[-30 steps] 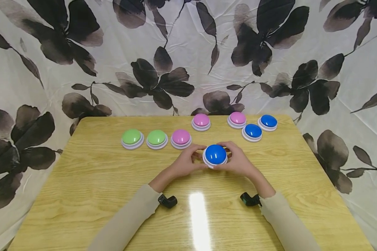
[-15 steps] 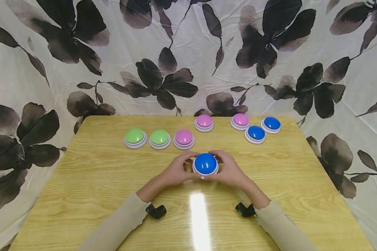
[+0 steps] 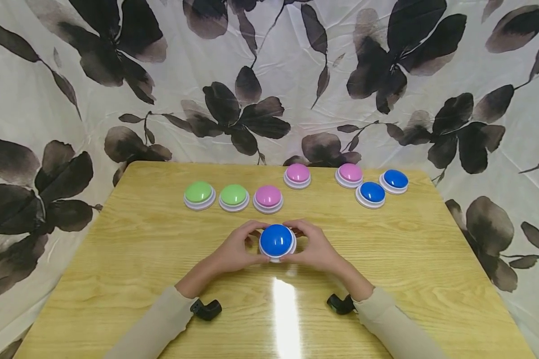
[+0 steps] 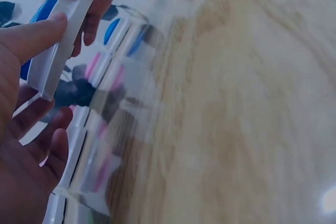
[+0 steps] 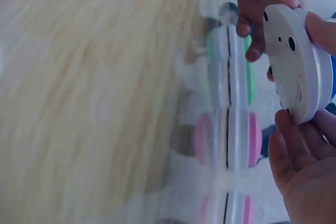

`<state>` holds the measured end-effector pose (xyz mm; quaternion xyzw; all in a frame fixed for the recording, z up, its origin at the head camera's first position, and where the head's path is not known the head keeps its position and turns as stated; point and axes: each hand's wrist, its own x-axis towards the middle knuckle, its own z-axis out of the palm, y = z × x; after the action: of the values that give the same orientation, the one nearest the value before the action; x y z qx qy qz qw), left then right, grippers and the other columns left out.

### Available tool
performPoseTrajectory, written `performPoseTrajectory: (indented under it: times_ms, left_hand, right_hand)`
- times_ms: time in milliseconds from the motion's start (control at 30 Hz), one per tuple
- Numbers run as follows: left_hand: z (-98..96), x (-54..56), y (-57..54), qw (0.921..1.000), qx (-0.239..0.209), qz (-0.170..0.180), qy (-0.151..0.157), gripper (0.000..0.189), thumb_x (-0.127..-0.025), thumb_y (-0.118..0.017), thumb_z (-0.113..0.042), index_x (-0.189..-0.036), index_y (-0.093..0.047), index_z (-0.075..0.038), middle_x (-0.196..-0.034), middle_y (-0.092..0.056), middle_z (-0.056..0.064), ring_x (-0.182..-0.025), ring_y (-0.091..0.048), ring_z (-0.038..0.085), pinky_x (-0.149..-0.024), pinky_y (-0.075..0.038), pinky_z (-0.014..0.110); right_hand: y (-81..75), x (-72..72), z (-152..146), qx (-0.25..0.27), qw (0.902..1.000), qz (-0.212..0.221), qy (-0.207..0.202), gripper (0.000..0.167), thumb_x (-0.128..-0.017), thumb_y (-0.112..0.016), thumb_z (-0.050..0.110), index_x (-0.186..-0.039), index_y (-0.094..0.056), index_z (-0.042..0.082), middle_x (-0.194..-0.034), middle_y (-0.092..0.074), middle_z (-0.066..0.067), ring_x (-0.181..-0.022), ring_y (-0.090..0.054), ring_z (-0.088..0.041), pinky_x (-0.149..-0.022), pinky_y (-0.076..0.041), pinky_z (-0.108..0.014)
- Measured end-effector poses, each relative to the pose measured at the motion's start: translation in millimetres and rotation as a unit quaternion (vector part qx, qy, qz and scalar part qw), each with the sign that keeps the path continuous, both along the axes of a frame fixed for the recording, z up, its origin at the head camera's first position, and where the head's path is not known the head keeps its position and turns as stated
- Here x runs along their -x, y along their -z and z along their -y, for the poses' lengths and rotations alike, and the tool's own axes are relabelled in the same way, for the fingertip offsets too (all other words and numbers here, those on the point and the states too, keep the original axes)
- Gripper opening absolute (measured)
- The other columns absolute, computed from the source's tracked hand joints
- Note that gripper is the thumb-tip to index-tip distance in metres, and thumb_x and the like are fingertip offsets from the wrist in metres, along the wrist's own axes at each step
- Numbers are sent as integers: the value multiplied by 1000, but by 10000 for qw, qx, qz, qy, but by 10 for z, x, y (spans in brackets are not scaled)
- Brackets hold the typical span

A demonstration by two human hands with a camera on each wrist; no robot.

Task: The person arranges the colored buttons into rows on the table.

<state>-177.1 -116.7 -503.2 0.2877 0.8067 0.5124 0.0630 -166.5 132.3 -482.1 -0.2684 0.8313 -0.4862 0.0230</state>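
A blue push button (image 3: 276,240) with a white round base is held between both hands above the table. My left hand (image 3: 235,248) grips its left rim, thumb at the front and fingers behind. On the opposite rim my right hand (image 3: 315,248) does the same. In the left wrist view the white base (image 4: 59,51) shows edge-on under the left thumb. The right wrist view shows its flat underside (image 5: 289,61) with small dark holes, lifted off the tabletop.
Along the back of the wooden table (image 3: 117,259) stand two green buttons (image 3: 198,192), three pink buttons (image 3: 268,196) and two blue buttons (image 3: 371,192). Behind them hangs a white floral cloth (image 3: 314,119). Light glares off the table's front middle.
Both hands have carried the blue button leftward and nearer the body. The other buttons keep their places on the table; the head view has shifted slightly.
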Motion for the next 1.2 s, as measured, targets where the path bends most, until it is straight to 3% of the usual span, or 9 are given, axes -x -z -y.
performPoseTrajectory:
  times_ms: [100,233,467,800,1200]
  left_hand:
    - [78,-27,11,9998,130,-74,-90,71,-71,-88,-34,-134,-54,-27,-123,-55,-10,-105,-55,13,-79,-49,40]
    - [192,-76,17,9991,281,-113,-297,72,-70,-87,-41,-133,-54,-26,-124,-55,-11,-105,-55,11,-79,-50,38]
    - [425,-98,-18,9968,410,-183,-660,70,-71,-88,-37,-131,-56,-22,-122,-57,-9,-104,-55,13,-78,-50,37]
    - [821,-132,13,9926,589,-289,-1019,73,-72,-87,-37,-133,-54,-17,-127,-56,-4,-108,-55,18,-81,-50,40]
    - [1331,-101,25,9877,696,-57,-1397,74,-75,-85,-35,-137,-52,-14,-128,-56,3,-111,-54,23,-84,-49,42]
  right_hand:
    - [35,4,85,-86,9998,-175,40,73,-67,-92,28,-129,-58,10,-121,-60,3,-108,-56,-15,-90,-50,-37]
    - [56,22,220,-176,9993,-311,-51,73,-67,-91,33,-129,-58,13,-123,-57,5,-111,-53,-13,-89,-49,-39]
    - [11,94,468,-369,9988,-272,-158,74,-66,-90,40,-129,-60,16,-118,-53,8,-109,-49,-10,-89,-47,-39]
    - [37,216,911,-418,9979,-207,-441,74,-68,-89,39,-129,-59,12,-117,-55,5,-104,-50,-12,-84,-48,-31]
    - [-11,364,1454,-644,9957,-280,-598,77,-66,-90,38,-130,-59,9,-114,-54,3,-96,-51,-11,-81,-48,-24]
